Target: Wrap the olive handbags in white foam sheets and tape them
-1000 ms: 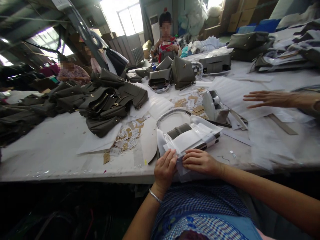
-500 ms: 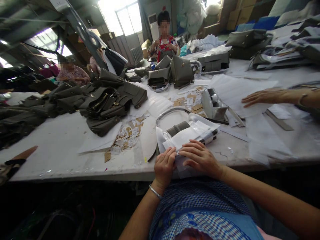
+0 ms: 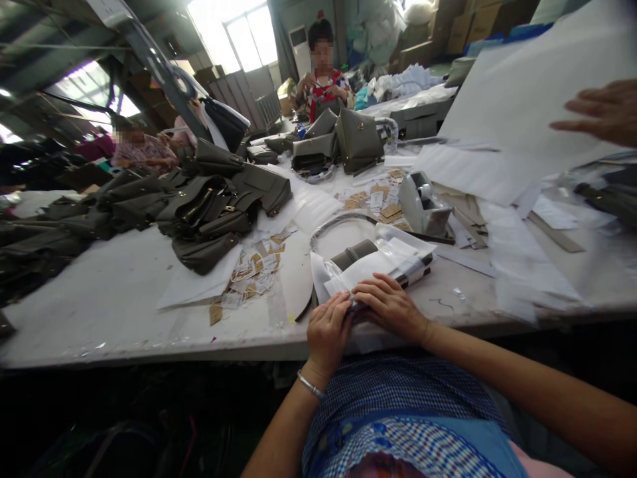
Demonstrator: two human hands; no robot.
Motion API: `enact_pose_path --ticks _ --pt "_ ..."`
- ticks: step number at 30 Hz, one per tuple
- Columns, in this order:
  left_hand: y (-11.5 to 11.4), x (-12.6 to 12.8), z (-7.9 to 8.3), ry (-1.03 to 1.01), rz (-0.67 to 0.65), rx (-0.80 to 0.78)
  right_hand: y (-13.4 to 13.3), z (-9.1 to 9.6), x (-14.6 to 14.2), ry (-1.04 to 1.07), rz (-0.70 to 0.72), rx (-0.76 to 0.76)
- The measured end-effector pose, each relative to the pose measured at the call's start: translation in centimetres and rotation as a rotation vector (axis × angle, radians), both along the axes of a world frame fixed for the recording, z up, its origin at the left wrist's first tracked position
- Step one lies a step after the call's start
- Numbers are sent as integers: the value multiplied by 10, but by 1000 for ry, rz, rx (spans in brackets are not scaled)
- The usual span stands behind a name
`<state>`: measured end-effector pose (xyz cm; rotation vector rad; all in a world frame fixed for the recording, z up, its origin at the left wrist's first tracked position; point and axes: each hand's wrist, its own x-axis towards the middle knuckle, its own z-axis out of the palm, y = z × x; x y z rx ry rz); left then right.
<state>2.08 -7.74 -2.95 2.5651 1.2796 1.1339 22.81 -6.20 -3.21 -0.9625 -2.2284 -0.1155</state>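
Both my hands rest at the table's near edge on a small olive-grey bag (image 3: 356, 254) wrapped in clear plastic and white paper (image 3: 378, 264). My left hand (image 3: 328, 330) has its fingers curled on the near edge of the wrapping. My right hand (image 3: 388, 307) lies over the wrapping beside it, fingers bent and pressing the plastic down. The bag's curved handle (image 3: 338, 226) arches behind it.
A heap of olive bags (image 3: 209, 206) lies left, loose tags (image 3: 253, 265) near it. A tape dispenser (image 3: 423, 202) stands behind the wrapped bag. At right another person's hand (image 3: 597, 113) lifts a large white sheet (image 3: 517, 113). Other people sit at the far end.
The other person's hand at right has risen from the table, lifting a big white sheet. My hands have shifted slightly on the wrapping and stay on it.
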Motion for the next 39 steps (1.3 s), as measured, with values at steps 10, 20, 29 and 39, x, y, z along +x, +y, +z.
enact_pose_path --ticks 10,20,29,39 --pt "3 -1 -5 -10 -6 -15 -45 -29 26 -160 253 8" --pt "1 3 -13 12 36 58 -35 -22 1 108 250 -29" --pt "0 7 -16 47 66 118 -77 -20 14 159 198 -98" --pt "0 6 -19 87 75 179 -66 25 11 148 213 -119"
